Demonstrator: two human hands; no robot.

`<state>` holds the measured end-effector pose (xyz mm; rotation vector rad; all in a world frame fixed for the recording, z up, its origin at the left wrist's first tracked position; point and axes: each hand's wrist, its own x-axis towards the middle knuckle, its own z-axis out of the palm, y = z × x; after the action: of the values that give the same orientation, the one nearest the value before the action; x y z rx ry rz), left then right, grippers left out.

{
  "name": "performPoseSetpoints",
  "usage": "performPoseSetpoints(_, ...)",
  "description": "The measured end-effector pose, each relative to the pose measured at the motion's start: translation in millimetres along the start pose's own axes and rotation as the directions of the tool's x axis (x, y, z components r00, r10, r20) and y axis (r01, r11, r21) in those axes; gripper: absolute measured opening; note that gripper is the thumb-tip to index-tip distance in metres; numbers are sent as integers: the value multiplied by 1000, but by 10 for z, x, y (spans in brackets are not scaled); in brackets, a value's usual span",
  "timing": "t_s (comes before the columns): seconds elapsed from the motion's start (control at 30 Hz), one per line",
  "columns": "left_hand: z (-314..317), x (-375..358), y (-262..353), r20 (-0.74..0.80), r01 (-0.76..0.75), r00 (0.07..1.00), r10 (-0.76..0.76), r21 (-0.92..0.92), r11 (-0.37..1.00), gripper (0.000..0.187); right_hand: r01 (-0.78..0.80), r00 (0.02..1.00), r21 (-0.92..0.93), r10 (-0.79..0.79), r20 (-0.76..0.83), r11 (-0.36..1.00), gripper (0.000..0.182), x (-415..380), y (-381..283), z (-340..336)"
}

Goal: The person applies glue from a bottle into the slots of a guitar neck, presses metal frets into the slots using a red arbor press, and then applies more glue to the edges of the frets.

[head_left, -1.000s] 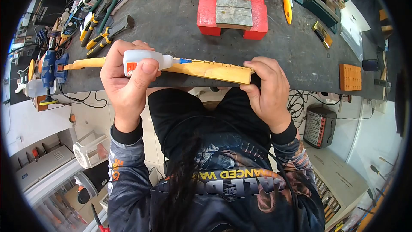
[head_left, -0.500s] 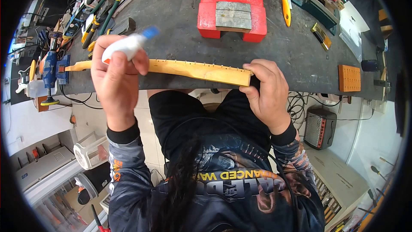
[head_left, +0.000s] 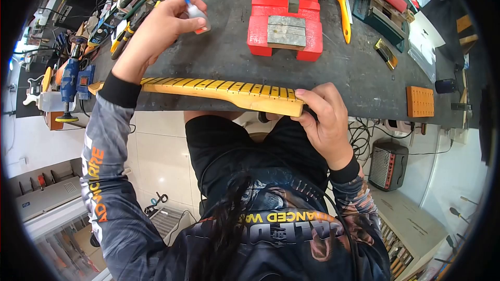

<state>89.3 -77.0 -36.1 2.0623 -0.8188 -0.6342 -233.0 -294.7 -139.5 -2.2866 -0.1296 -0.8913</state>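
A small white bottle with a blue tip (head_left: 199,20) is gripped in my left hand (head_left: 169,23), above the far side of the bench and left of the red vise. A pale wooden guitar neck (head_left: 224,93) with dark frets lies along the bench's near edge, fretted face upward. The fingers and thumb of my right hand (head_left: 325,122) close round its wide right end. My left forearm and cuff cross over the neck's left part and hide some of it.
A red vise (head_left: 285,26) stands at the back middle. Right of it lie a yellow-handled tool (head_left: 344,18), a brass-coloured block (head_left: 386,53) and a drilled wooden block (head_left: 420,102). Many tools crowd the left, with a blue rotary tool (head_left: 69,80) near the edge.
My left hand has moved away from me and slightly right with the bottle, its wrist turned. The neck has rolled so its fretted face shows more. My right hand still holds its end.
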Motion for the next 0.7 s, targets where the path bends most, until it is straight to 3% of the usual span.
performPoseSetpoints(0.1,118,60,-9,54,2,999,-2,2,1000,27,42,999,31,-43,26,999,54,25,2,-27)
performPoseSetpoints(0.17,161,55,5,45,38,998,-43,104,994,26,56,998,34,-57,27,998,55,36,6,-24)
performPoseSetpoints(0.4,131,-94,-9,76,42,996,-52,133,990,38,45,999,68,-45,13,997,51,60,-15,-14)
performPoseSetpoints(0.47,-23,-276,32,-2,-64,998,68,331,942,40,24,1000,63,-25,17,998,50,77,-32,-30)
performPoseSetpoints(0.5,-89,-384,56,6,-69,997,71,333,941,40,17,1000,73,-19,17,997,49,87,-40,-31)
performPoseSetpoints(0.57,-196,-630,111,121,-64,992,43,172,983,53,6,1000,76,-7,14,997,48,82,-42,-27)
performPoseSetpoints(0.63,-256,-823,220,298,-162,951,80,265,951,74,4,1000,90,-5,3,996,48,84,-35,-18)
performPoseSetpoints(0.67,-246,-885,254,351,-140,936,21,317,938,91,7,1000,89,-8,7,996,48,86,-35,-26)
performPoseSetpoints(0.7,-222,-923,261,394,-132,919,-12,336,933,89,-9,1000,86,6,26,996,49,81,-39,-37)
